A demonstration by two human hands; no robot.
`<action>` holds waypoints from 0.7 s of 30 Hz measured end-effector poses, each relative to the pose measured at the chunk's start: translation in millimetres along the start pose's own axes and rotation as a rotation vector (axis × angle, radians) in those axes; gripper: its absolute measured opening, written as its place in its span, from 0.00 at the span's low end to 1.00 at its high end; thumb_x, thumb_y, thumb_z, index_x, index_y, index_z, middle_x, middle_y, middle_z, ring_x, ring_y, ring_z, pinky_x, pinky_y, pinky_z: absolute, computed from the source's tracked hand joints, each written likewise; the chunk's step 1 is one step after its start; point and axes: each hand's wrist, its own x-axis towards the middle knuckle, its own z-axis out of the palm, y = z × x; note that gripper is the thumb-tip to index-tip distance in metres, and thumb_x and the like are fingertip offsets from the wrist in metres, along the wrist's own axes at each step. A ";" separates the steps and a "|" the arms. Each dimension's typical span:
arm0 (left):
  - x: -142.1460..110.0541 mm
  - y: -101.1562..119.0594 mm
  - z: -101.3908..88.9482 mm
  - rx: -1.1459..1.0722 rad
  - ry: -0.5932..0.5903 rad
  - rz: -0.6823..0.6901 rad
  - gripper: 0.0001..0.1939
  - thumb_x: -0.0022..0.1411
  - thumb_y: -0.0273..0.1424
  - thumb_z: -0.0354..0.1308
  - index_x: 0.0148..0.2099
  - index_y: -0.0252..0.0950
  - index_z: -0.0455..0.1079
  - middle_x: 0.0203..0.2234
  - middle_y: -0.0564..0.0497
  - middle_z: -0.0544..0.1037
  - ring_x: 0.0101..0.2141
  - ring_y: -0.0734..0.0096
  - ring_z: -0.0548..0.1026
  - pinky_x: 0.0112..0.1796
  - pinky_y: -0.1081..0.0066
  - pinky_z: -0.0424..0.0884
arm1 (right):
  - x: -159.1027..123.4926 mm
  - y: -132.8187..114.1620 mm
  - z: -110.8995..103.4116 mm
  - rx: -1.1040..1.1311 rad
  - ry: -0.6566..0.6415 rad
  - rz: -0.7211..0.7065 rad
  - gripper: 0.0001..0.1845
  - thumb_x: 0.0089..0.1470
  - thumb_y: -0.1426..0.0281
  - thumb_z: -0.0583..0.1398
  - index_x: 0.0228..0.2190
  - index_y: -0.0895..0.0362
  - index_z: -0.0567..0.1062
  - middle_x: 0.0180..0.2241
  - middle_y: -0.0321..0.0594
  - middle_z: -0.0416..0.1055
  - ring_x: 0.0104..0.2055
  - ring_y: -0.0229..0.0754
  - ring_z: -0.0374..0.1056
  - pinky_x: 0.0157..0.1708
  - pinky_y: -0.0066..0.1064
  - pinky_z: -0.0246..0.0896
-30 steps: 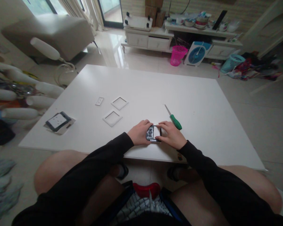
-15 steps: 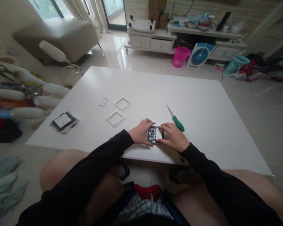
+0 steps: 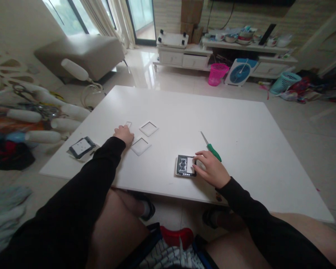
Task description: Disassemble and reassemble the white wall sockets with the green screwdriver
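On the table lies a square wall socket unit [image 3: 182,165] with a white border; its left half shows dark inner parts and a white cover piece fills the right half. My right hand [image 3: 212,170] curls its thumb and fingers at the unit's right edge. To the left, my left hand [image 3: 124,135] reaches down with bent fingers onto a small white socket panel [image 3: 128,123], hiding most of it. Two square white frames [image 3: 149,129] lie just right of that hand. A screwdriver [image 3: 213,152] with a green handle rests beyond my right hand.
The white table [image 3: 254,160] has its near edge by my legs. Stacked dark and white plates [image 3: 83,147] lie at its left end, beside my left sleeve. A lamp with white tubular shades [image 3: 74,69] stands off the left side. A pink basket [image 3: 217,74] and a fan sit farther back.
My left hand has let go of the socket unit and moved left to the small panel. My right hand stays at the unit's right side. The view has tilted slightly.
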 end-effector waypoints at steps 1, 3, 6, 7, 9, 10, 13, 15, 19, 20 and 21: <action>-0.3 0.7 1.2 0.007 0.023 -0.041 0.10 0.59 0.23 0.58 0.34 0.35 0.58 0.36 0.48 0.68 0.56 0.48 0.62 0.58 0.50 0.55 | 0.2 0.5 0.0 0.000 0.004 -0.002 0.06 0.63 0.68 0.61 0.41 0.55 0.77 0.49 0.52 0.74 0.53 0.57 0.70 0.54 0.54 0.70; 1.1 5.4 3.7 0.031 0.075 -0.140 0.10 0.58 0.23 0.59 0.32 0.35 0.58 0.34 0.49 0.66 0.54 0.50 0.64 0.55 0.53 0.57 | 0.1 1.4 -0.1 -0.001 0.013 -0.005 0.05 0.62 0.69 0.61 0.40 0.55 0.77 0.49 0.51 0.74 0.52 0.56 0.71 0.54 0.54 0.70; 4.5 12.2 5.9 0.045 0.082 -0.185 0.12 0.56 0.24 0.61 0.29 0.36 0.59 0.31 0.50 0.66 0.49 0.52 0.69 0.52 0.55 0.61 | -0.8 2.1 -0.2 -0.006 0.027 -0.005 0.04 0.61 0.70 0.62 0.39 0.54 0.77 0.48 0.49 0.74 0.52 0.56 0.71 0.53 0.54 0.70; 5.3 13.7 5.6 0.052 0.078 -0.192 0.12 0.55 0.23 0.61 0.28 0.37 0.59 0.30 0.49 0.66 0.48 0.51 0.70 0.51 0.54 0.62 | -1.0 2.2 -0.3 -0.007 0.029 -0.005 0.04 0.61 0.70 0.62 0.39 0.54 0.77 0.48 0.49 0.74 0.51 0.56 0.71 0.53 0.55 0.70; 6.0 17.2 2.7 0.072 0.066 -0.210 0.14 0.53 0.23 0.63 0.27 0.38 0.58 0.28 0.48 0.67 0.45 0.50 0.71 0.49 0.53 0.64 | -1.2 2.1 -0.6 -0.008 0.031 -0.003 0.04 0.61 0.71 0.62 0.38 0.54 0.77 0.48 0.49 0.74 0.52 0.56 0.71 0.54 0.54 0.70; 6.2 20.2 0.0 0.081 0.061 -0.225 0.15 0.52 0.22 0.63 0.27 0.39 0.58 0.28 0.48 0.68 0.44 0.50 0.72 0.49 0.53 0.65 | -1.2 2.2 -0.8 -0.009 0.031 -0.003 0.04 0.61 0.71 0.61 0.38 0.54 0.77 0.48 0.50 0.74 0.52 0.56 0.71 0.54 0.54 0.70; 4.5 39.2 -11.0 0.037 0.060 -0.256 0.14 0.53 0.22 0.65 0.32 0.39 0.61 0.27 0.49 0.70 0.42 0.52 0.74 0.48 0.56 0.67 | -0.6 2.4 -1.1 -0.011 0.040 0.005 0.04 0.61 0.71 0.61 0.38 0.55 0.76 0.48 0.51 0.75 0.52 0.57 0.71 0.53 0.54 0.70; -1.5 62.5 -15.9 -0.126 0.037 -0.239 0.13 0.54 0.24 0.66 0.37 0.38 0.63 0.27 0.51 0.70 0.40 0.57 0.74 0.46 0.61 0.68 | 0.1 2.5 -0.9 0.000 0.061 0.007 0.04 0.61 0.71 0.61 0.39 0.55 0.76 0.47 0.50 0.75 0.50 0.57 0.72 0.52 0.54 0.71; -40.2 125.1 -4.8 -0.842 -0.242 -0.229 0.16 0.57 0.28 0.66 0.46 0.37 0.66 0.26 0.55 0.73 0.32 0.68 0.75 0.43 0.64 0.72 | 1.7 -1.5 1.9 0.081 0.155 -0.029 0.09 0.62 0.70 0.62 0.45 0.54 0.75 0.45 0.48 0.75 0.49 0.54 0.73 0.51 0.53 0.73; -55.5 140.7 2.3 -1.011 -0.352 -0.205 0.18 0.57 0.30 0.67 0.48 0.37 0.66 0.28 0.54 0.74 0.33 0.69 0.77 0.45 0.64 0.73 | 1.8 -3.7 2.9 0.117 0.185 -0.039 0.11 0.62 0.69 0.62 0.48 0.53 0.74 0.46 0.48 0.75 0.49 0.54 0.73 0.51 0.52 0.73; -71.8 155.3 10.2 -1.150 -0.439 -0.191 0.20 0.57 0.32 0.68 0.49 0.36 0.66 0.29 0.53 0.76 0.33 0.69 0.78 0.45 0.63 0.73 | 1.7 -6.3 3.9 0.159 0.215 -0.048 0.15 0.62 0.68 0.63 0.50 0.52 0.73 0.47 0.48 0.75 0.51 0.54 0.73 0.51 0.52 0.74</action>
